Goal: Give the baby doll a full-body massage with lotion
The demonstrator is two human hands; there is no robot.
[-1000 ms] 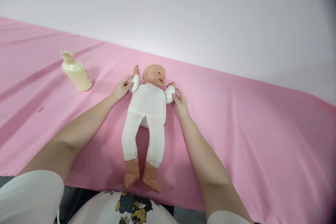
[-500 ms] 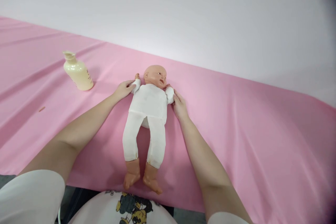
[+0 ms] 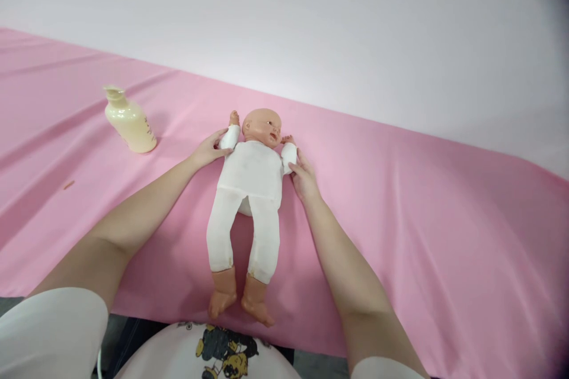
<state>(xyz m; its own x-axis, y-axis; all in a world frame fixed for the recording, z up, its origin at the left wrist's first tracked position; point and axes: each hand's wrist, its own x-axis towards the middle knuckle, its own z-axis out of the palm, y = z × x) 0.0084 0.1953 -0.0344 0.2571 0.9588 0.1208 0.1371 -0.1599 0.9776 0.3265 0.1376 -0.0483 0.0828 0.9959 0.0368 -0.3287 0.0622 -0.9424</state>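
A baby doll (image 3: 251,173) in white cloth lies on its back, feet toward me, on a pink cloth (image 3: 368,207). Its head is turned to the right. My left hand (image 3: 210,149) is closed around the doll's arm on the left side, thumb on the near side of the sleeve. On the other side, my right hand (image 3: 304,176) grips the doll's other arm between thumb and fingers. Both of the doll's small hands point up beside its head.
A pale yellow pump bottle (image 3: 131,124) stands left of the doll. Further toward me lies a small orange-brown strip (image 3: 69,185). A white wall (image 3: 311,23) rises behind the cloth's far edge. Folds run through the cloth on both sides.
The doll's arms have tilted further up beside its head, the left-side one more clearly. My left thumb has slid lower, toward the doll's shoulder. The body and legs look unmoved.
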